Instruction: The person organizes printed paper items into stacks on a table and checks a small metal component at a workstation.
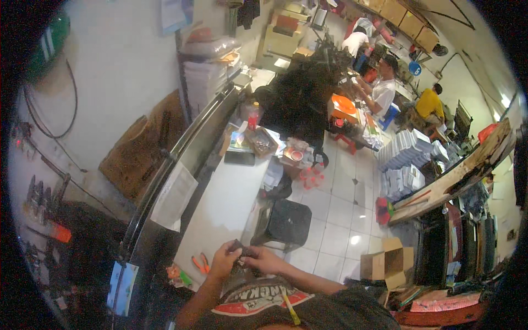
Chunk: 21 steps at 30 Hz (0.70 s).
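Close to my body, over the near end of a white tabletop (pixel 223 203), both hands come together on a small dark piece (pixel 237 246). Its kind is too small and blurred to make out. My left hand (pixel 224 260) has its fingers closed round one side of it. From the other side my right hand (pixel 265 260) pinches it, with the fingertips bent inward. Orange-handled pliers (pixel 201 263) lie on the tabletop to the left of my left hand. Beside them sits a small colourful packet (pixel 179 275).
Farther along the table are a dark phone (pixel 240 159), an open box of small parts (pixel 262 142) and a red bottle (pixel 253 116). A black stool (pixel 287 223) stands right of the table. An open cardboard box (pixel 388 263) is at lower right. Several people work beyond stacked white bundles (pixel 404 151).
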### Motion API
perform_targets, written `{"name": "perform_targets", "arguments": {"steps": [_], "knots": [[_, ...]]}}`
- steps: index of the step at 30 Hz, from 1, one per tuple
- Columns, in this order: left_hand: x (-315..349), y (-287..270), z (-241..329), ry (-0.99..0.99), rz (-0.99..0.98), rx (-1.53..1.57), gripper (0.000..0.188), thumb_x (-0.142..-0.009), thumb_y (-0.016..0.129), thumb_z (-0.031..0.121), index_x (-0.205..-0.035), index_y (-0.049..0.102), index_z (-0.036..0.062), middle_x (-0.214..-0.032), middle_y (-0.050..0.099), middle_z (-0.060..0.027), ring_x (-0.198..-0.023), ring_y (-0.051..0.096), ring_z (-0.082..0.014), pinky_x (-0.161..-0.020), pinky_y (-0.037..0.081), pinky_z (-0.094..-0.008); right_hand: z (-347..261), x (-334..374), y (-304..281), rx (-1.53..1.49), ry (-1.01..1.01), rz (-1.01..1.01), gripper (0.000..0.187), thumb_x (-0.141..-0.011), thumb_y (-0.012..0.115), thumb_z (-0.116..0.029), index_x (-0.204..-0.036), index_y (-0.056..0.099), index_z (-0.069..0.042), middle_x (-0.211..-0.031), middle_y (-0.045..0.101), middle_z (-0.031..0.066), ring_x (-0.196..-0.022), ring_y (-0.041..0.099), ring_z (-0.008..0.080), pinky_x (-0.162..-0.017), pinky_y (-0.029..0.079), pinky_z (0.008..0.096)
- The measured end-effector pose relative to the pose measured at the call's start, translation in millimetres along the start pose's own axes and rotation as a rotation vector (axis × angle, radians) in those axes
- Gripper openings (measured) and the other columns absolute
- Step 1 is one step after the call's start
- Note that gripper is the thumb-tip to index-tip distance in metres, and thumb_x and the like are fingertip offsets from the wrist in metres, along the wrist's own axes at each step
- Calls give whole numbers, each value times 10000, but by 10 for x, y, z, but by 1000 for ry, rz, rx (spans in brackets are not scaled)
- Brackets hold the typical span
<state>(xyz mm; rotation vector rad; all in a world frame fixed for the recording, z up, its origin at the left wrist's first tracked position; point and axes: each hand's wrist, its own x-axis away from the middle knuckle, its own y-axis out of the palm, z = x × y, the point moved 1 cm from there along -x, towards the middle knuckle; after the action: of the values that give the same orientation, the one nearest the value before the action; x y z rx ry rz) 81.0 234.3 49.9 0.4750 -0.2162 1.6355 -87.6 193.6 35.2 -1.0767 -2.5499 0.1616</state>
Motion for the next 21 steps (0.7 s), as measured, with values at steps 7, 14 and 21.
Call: {"name": "perform_targets", "arguments": {"steps": [7,14,21], "knots": [[-225,-19,-526,-47,-37,352,344,-896,529,305,-1086,551,18,-812,564,-55,-772,567,-161,-717,469,-288,-85,-1,-28,163,-8,-275,463,-877,569,-384,-1169,530,-27,-1054,626,159,-913,609,255,-806,465,361],[-279,-23,-663,-342,-3,581,309,-916,504,299,-1035,563,21,-977,583,-107,-876,584,-219,-752,491,-359,-178,72,-133,166,55,-239,536,-884,544,-404,-1241,494,-7,-1090,605,204,-968,596,297,-864,446,385],[-375,-107,-958,-549,40,374,538,-898,486,494,-1086,545,-7,-947,602,-123,-811,608,-246,-674,525,-421,995,120,-438,-89,391,-23,471,-894,547,-311,-1238,498,7,-1127,590,178,-980,600,273,-816,483,333]]}}
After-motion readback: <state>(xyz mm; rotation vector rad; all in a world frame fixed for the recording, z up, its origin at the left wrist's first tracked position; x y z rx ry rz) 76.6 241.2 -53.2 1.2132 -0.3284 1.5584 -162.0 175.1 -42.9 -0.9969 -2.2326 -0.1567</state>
